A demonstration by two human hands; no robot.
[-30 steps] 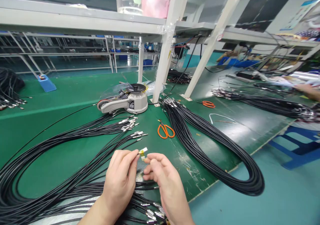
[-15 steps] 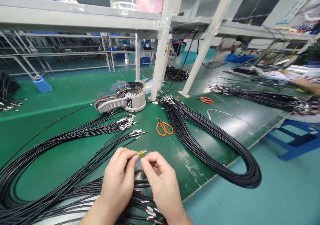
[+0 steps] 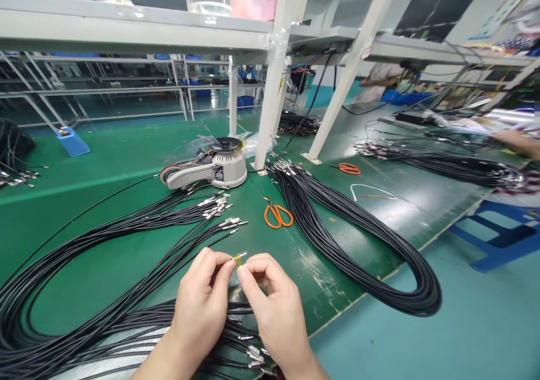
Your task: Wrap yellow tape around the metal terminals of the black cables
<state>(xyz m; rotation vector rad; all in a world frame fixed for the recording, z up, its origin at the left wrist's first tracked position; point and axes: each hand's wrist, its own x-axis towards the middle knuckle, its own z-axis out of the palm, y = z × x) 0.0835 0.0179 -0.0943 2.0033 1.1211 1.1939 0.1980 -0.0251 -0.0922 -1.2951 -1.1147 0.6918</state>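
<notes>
Between finger and thumb, my left hand (image 3: 205, 293) pinches a black cable close to its metal connector (image 3: 242, 254). Yellow see-through tape (image 3: 238, 260) is on the connector, and my right hand (image 3: 274, 301) pinches the tape's loose end. The fingertips of both hands almost meet there. Under my wrists runs a bundle of black cables (image 3: 139, 326), with several silver connectors (image 3: 254, 354) by my right wrist. More cable ends with metal tips (image 3: 230, 224) lie just beyond my left hand.
A tape dispenser (image 3: 211, 169) stands on the green table (image 3: 139, 143) beyond the cables. Orange-handled scissors (image 3: 278, 217) lie ahead, a second pair (image 3: 349, 169) farther right. A looped cable bundle (image 3: 379, 245) reaches the table edge. At right are a blue stool (image 3: 491, 233) and another person's arm (image 3: 517, 142).
Both hands stay almost in place, still pinching. The yellow tape now sits closer around the connector, and the metal tip shows more plainly.
</notes>
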